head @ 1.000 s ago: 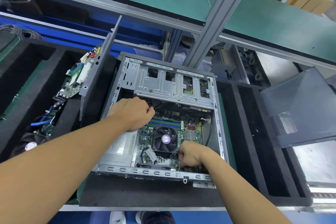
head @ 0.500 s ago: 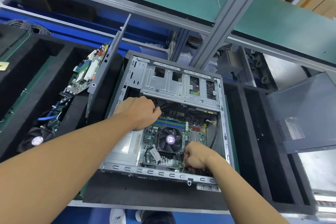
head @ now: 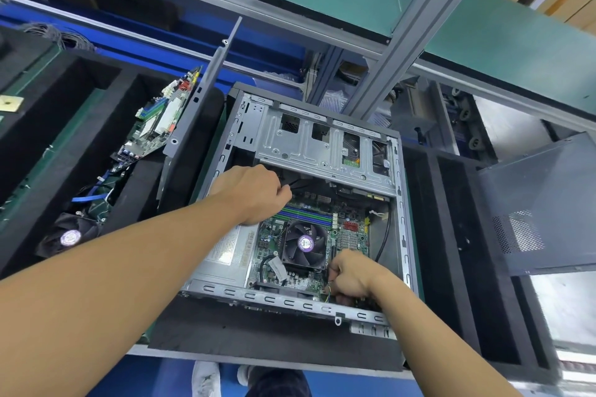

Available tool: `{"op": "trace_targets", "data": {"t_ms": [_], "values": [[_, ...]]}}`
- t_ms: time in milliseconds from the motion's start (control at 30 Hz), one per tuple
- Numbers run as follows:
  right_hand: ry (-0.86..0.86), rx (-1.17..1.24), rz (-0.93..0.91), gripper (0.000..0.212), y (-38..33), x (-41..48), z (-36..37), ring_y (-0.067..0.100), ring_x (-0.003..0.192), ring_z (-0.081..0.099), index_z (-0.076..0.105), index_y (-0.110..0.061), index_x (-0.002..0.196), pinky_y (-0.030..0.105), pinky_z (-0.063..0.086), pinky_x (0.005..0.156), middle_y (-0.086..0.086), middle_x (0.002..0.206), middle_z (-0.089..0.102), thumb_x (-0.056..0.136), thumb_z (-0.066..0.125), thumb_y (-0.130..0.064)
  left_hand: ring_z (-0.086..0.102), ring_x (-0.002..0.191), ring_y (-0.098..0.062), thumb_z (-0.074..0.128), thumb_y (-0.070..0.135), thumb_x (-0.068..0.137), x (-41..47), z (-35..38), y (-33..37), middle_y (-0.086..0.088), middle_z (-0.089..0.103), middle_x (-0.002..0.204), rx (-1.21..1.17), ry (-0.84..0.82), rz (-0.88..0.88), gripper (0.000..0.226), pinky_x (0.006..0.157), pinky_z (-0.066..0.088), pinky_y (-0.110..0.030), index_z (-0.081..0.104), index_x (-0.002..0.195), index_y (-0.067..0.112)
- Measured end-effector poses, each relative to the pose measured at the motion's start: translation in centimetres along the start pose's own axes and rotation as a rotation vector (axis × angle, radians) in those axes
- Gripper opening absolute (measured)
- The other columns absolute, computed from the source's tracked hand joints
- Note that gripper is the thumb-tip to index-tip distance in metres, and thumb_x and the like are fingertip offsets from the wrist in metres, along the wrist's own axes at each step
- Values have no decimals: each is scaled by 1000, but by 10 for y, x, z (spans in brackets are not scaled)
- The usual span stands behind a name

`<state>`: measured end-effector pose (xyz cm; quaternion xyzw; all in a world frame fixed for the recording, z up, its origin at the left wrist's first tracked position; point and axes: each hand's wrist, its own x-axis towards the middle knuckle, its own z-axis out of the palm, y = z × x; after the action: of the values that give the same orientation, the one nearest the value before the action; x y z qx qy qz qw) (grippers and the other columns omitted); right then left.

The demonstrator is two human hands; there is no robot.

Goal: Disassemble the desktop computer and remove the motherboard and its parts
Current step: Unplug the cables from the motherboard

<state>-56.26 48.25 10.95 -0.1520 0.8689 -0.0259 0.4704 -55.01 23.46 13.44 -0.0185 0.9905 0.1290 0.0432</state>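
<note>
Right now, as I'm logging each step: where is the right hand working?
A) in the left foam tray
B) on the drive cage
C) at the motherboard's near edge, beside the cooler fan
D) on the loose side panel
C: the right hand sits at the near edge of the motherboard, just right of the cooler fan.

The open computer case (head: 309,151) lies on a black foam tray (head: 258,338).
</note>
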Motion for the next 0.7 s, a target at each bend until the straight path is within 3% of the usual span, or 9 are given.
{"op": "trace_targets", "data": {"t_ms": [100,167,267,333,433,500,600,700], "values": [[3,10,17,20,3,1,1,9,47,63,62,-12,72,25,58,62,-4,51,66,91,65,-14,51,47,-18,26,50,97,1,2,0,1,50,49,3,12,-1,61,49,47,-27,51,53,16],[-3,-59,36,29,2,2,3,16,54,62,61,-11,67,31,58,67,2,60,68,93,61,-25,50,46,-18,26,50,97,2,2,0,2,49,49,0,20,2,61,48,44,-25,50,52,16],[-45,-178,75,46,0,4,8,16,60,52,52,-13,64,28,44,64,3,70,57,96,51,-45,51,47,-19,25,50,97,1,3,-1,1,49,50,0,24,7,61,53,51,-29,50,52,16],[-46,-224,76,52,-2,8,13,18,62,51,51,-11,66,29,42,69,4,70,54,96,48,-54,52,48,-19,25,50,96,1,3,-1,1,50,51,-3,32,5,61,54,52,-30,50,52,15],[-37,-232,102,40,-5,13,15,26,70,57,50,-12,66,28,45,68,10,81,60,98,53,-35,52,47,-19,25,50,96,2,5,-1,1,50,50,0,43,11,61,50,46,-27,50,52,16],[-45,-239,98,38,-5,16,16,21,64,56,50,-15,61,27,44,65,6,74,60,97,56,-25,51,47,-18,25,51,95,3,6,-2,2,49,50,0,43,8,61,49,43,-25,50,52,16],[-69,-226,82,44,-4,17,17,14,55,50,51,-16,59,25,42,65,0,64,54,101,51,-30,51,46,-18,25,51,95,3,8,-2,2,49,49,7,48,5,61,47,41,-24,50,52,16],[-100,-233,62,43,-5,14,16,24,68,53,49,-18,59,25,40,69,6,74,55,101,49,-26,50,46,-18,25,51,94,3,8,-2,2,48,49,4,60,7,60,47,38,-23,49,51,16]]}}
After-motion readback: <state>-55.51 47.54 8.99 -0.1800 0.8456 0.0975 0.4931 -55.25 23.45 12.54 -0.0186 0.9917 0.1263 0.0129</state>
